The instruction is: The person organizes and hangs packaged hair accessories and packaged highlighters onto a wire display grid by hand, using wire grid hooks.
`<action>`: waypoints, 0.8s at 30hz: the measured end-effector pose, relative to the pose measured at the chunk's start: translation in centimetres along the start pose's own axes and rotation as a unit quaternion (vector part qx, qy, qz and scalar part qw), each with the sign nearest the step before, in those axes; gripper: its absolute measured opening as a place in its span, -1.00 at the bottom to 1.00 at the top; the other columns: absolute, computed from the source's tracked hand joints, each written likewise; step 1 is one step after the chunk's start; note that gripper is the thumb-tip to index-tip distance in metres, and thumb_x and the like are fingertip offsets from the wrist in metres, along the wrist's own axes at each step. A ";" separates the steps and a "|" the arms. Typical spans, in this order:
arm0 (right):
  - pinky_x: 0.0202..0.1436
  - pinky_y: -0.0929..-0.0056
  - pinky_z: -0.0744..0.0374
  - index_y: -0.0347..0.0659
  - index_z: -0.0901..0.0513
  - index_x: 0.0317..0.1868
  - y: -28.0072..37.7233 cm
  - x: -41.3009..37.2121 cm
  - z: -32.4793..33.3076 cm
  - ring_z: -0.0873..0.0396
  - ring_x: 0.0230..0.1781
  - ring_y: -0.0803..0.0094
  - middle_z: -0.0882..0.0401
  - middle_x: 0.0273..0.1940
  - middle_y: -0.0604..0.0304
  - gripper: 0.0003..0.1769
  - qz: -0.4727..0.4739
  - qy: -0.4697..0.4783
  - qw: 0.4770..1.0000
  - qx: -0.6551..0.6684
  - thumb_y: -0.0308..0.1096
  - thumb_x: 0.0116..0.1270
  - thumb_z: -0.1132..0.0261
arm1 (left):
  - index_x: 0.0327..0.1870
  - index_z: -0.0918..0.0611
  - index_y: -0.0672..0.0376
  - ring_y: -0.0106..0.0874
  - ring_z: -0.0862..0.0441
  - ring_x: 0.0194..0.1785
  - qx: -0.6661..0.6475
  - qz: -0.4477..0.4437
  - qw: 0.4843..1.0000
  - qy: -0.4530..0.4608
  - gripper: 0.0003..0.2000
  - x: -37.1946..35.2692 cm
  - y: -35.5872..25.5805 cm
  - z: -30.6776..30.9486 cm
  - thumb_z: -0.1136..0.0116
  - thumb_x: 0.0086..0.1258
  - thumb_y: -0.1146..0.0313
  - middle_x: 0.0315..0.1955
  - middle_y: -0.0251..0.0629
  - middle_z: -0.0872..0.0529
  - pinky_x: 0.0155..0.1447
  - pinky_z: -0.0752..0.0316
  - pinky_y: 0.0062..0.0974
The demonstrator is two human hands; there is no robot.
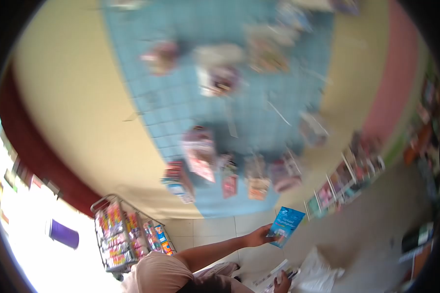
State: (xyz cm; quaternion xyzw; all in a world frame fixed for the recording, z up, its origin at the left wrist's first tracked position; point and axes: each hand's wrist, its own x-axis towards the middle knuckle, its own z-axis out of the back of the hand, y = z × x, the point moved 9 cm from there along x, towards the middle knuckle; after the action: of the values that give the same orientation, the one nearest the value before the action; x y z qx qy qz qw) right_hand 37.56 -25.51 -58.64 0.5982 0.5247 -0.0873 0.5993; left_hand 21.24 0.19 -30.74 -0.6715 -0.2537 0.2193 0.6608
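Stretched out from the lower left, my left hand (260, 236) is closed on the edge of a blue packet (287, 224) with white lettering. The packet is tilted and hangs in front of the floor. At the bottom edge, my right hand (281, 283) is partly cut off by the frame, its fingers curled at a small dark object that is too small to name. A white plastic bag (318, 271) lies just right of it.
A wall grid (259, 110) carries several hanging packs, blurred. Lower left stands a wire rack (115, 234) of colourful packets, near a purple cylinder (63, 233). White-framed bins (341, 183) line the wall at right. Dark items sit at the far right.
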 end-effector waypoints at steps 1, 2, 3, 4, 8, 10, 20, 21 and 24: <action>-0.20 0.35 -0.47 0.07 -0.47 0.00 3.2 -2.3 -1.9 -0.39 0.00 0.49 -0.49 -0.09 0.37 -0.63 0.011 0.031 0.999 -0.016 -0.34 0.15 -0.28 | 0.24 -0.34 0.17 -0.48 -0.34 0.20 -0.014 -0.004 1.000 -0.015 -0.54 -0.8 -6.0 -1.3 -0.15 0.32 0.46 0.09 -0.32 -0.48 0.29 -0.23 -0.41; -0.24 0.35 -0.49 0.05 -0.48 -0.01 6.3 -5.9 -5.1 -0.42 -0.04 0.46 -0.49 -0.11 0.33 -0.64 0.023 0.052 0.998 -0.030 -0.33 0.16 -0.28 | 0.23 -0.34 0.17 -0.49 -0.35 0.19 -0.022 -0.037 0.998 -0.050 -0.55 -2.3 -10.9 -1.1 -0.15 0.32 0.46 0.08 -0.32 -0.48 0.28 -0.25 -0.43; -0.29 0.36 -0.51 0.02 -0.48 -0.02 8.3 -8.8 -8.0 -0.45 -0.08 0.43 -0.50 -0.14 0.29 -0.66 0.033 0.062 0.997 -0.045 -0.33 0.16 -0.28 | 0.22 -0.34 0.16 -0.50 -0.37 0.17 -0.038 -0.065 0.994 -0.081 -0.56 -3.9 -14.5 0.2 -0.14 0.33 0.46 0.07 -0.32 -0.49 0.27 -0.26 -0.44; -0.34 0.36 -0.53 0.00 -0.49 -0.03 9.2 -10.1 -10.3 -0.48 -0.11 0.41 -0.50 -0.16 0.25 -0.67 0.041 0.064 0.995 -0.061 -0.32 0.16 -0.28 | 0.20 -0.35 0.17 -0.51 -0.41 0.12 -0.033 -0.059 0.995 -0.079 -0.57 -5.6 -17.1 2.7 -0.15 0.32 0.47 0.02 -0.34 -0.52 0.24 -0.29 -0.45; -0.31 0.35 -0.52 -0.10 -0.46 -0.03 7.2 -7.0 -17.0 -0.51 -0.20 0.33 -0.50 -0.19 0.23 -0.62 0.074 0.161 0.974 -0.144 -0.31 0.13 -0.31 | 0.13 -0.40 0.18 -0.53 -0.49 0.04 -0.014 -0.111 0.974 -0.196 -0.63 -16.0 -25.9 10.7 -0.16 0.32 0.47 -0.08 -0.35 -0.58 0.15 -0.38 -0.49; -0.32 0.34 -0.53 -0.10 -0.46 -0.03 7.3 -7.8 -20.5 -0.52 -0.21 0.31 -0.50 -0.19 0.21 -0.61 0.084 0.150 0.979 -0.107 -0.30 0.12 -0.32 | 0.08 -0.45 0.21 -0.53 -0.52 0.01 0.070 -0.167 0.958 -0.223 -0.66 -19.9 -30.1 13.5 -0.17 0.30 0.50 -0.10 -0.34 -0.60 0.11 -0.42 -0.47; -0.28 0.26 -0.53 -0.10 -0.51 -0.13 3.9 -14.2 -34.2 -0.51 -0.17 0.31 -0.53 -0.19 0.20 -0.72 0.107 0.203 0.967 -0.106 -0.32 0.15 -0.32 | -0.02 -0.46 0.36 -0.45 -0.60 -0.18 0.249 -0.331 0.827 -0.381 -0.65 -27.2 -56.6 26.4 -0.15 0.18 0.44 -0.22 -0.18 -0.64 -0.02 -0.48 -0.47; -0.28 0.26 -0.53 -0.11 -0.52 -0.14 3.6 -14.9 -34.8 -0.51 -0.18 0.30 -0.53 -0.20 0.20 -0.72 0.111 0.203 0.965 -0.121 -0.30 0.15 -0.32 | -0.02 -0.47 0.36 -0.44 -0.60 -0.18 0.281 -0.335 0.815 -0.379 -0.65 -26.7 -57.7 26.9 -0.15 0.18 0.42 -0.23 -0.17 -0.64 -0.02 -0.48 -0.46; -0.30 0.25 -0.55 -0.13 -0.54 -0.15 3.2 -15.8 -35.8 -0.51 -0.19 0.30 -0.53 -0.22 0.19 -0.72 0.118 0.199 0.961 -0.151 -0.26 0.15 -0.33 | -0.03 -0.48 0.36 -0.41 -0.61 -0.19 0.292 -0.341 0.804 -0.390 -0.65 -25.9 -59.4 27.9 -0.14 0.18 0.39 -0.24 -0.15 -0.64 -0.01 -0.48 -0.45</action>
State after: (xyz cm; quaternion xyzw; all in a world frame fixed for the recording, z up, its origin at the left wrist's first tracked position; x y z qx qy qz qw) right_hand 14.24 -3.97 -35.56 0.5640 0.5659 0.1849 0.5723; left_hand -19.39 5.39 26.65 -0.1750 -0.6269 0.2865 0.7030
